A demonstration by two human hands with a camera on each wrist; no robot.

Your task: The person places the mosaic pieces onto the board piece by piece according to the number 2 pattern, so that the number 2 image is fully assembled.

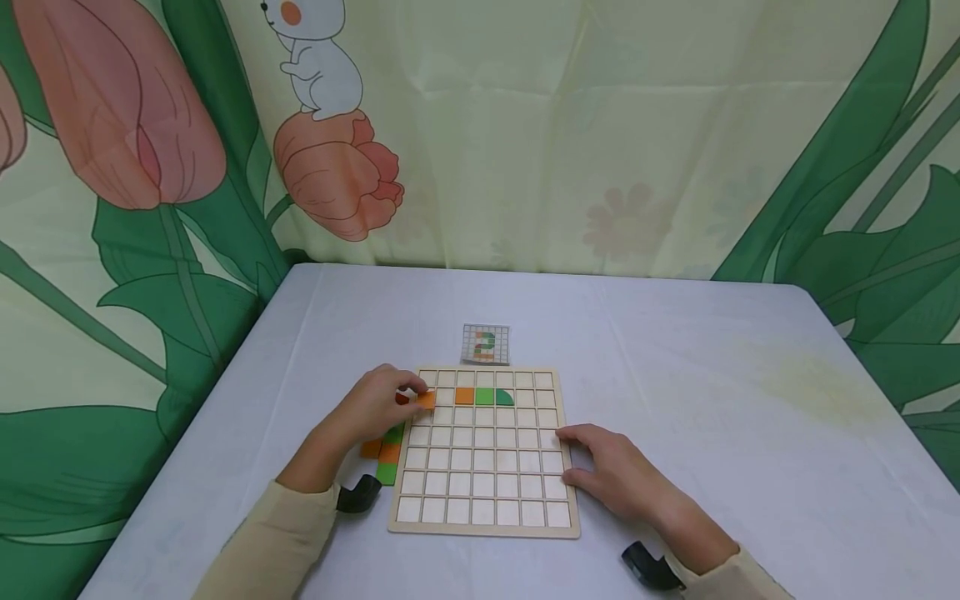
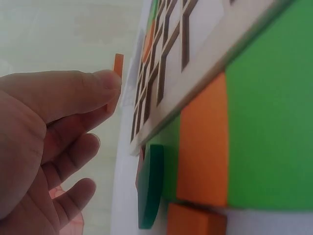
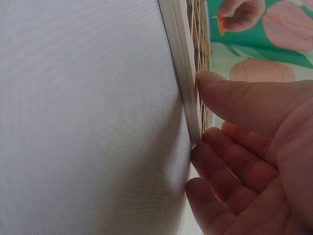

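Note:
My left hand (image 1: 375, 402) pinches a small orange square tile (image 2: 118, 63) between thumb and finger, over the left edge of a wooden grid board (image 1: 472, 531). In the board's second row from the back lie an orange tile (image 1: 465, 396), a green tile (image 1: 485, 396) and a dark green curved-sided tile (image 1: 505, 397). My right hand (image 1: 618, 471) is at the board's right edge; thumb and fingertips are spread along the rim, with the fingers loosely bent in the right wrist view. Partly under the left hand, a red piece (image 1: 402, 398) shows.
Left of the board lie several loose tiles, among them a green tile (image 1: 386, 473) and an orange tile (image 1: 371, 449). A small card (image 1: 486, 344) with a coloured figure on a grid lies behind the board. A white cloth covers the table (image 1: 675, 358); a printed curtain hangs behind.

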